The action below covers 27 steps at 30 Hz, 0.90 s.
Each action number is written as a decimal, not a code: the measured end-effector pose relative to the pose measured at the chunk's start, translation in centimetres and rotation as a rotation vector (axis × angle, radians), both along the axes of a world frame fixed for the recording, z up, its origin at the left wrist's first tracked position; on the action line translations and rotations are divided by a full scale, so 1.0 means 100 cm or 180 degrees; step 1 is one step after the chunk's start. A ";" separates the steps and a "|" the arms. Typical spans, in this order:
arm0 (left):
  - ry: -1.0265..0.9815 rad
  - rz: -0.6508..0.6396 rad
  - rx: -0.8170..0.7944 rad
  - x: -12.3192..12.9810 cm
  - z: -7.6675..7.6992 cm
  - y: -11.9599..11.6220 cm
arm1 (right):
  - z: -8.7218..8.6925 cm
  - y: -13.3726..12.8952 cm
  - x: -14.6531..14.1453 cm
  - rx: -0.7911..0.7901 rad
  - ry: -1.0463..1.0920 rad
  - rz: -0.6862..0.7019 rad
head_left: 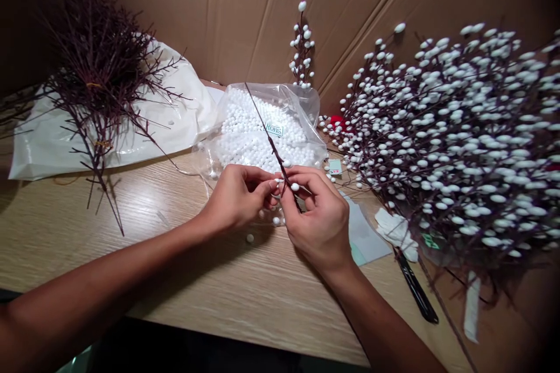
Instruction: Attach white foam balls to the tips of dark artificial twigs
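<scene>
A thin dark brown twig (275, 151) slants up and away from my hands, with a few white berries at its lower part. My right hand (318, 215) is closed round the twig, a white berry (295, 187) showing beside its thumb. The fingertips of my left hand (240, 195) pinch a small white berry (277, 181) against the twig's left side. Just behind my hands lies a clear plastic bag (312, 106) full of white berries. A loose white berry (249, 238) rests on the wooden table (245, 291) below my left hand.
Bare dark twigs (96, 52) lie bundled on a white bag (175, 122) at the left. Many white-berried branches (446, 128) fill the right side. One berried sprig (302, 49) stands against the cardboard (236, 6). A black-handled tool (417, 291) and crumpled tissue (396, 230) lie at the right.
</scene>
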<state>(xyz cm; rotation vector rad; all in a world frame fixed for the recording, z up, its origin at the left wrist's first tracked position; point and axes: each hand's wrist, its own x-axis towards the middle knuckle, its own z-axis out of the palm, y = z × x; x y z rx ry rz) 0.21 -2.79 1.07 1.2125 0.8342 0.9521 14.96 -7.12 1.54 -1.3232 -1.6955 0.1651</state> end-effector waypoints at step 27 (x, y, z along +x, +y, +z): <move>0.0115 0.0116 0.0093 0.004 0.000 -0.001 | -0.004 0.007 0.010 0.0326 -0.0276 0.0331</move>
